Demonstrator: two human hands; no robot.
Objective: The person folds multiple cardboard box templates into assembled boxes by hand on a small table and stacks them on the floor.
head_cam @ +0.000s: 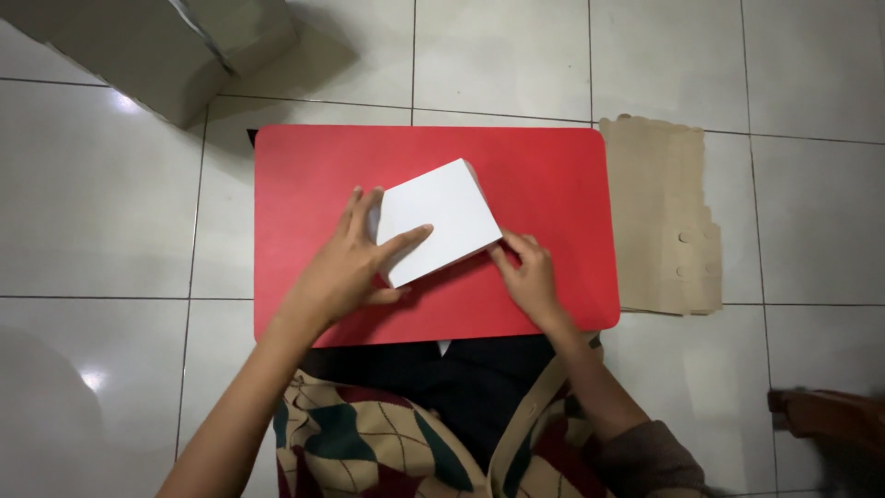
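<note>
A white folded paper, box-like in shape, lies tilted on a red rectangular tabletop. My left hand rests flat on the paper's left side, thumb stretched across its face. At the paper's lower right corner, my right hand pinches the edge with its fingertips. Both forearms reach in from the bottom of the view.
A stack of flat brown cardboard sheets lies on the tiled floor right of the tabletop. A cardboard box sits at the top left. A wooden piece shows at the lower right. My patterned garment is below.
</note>
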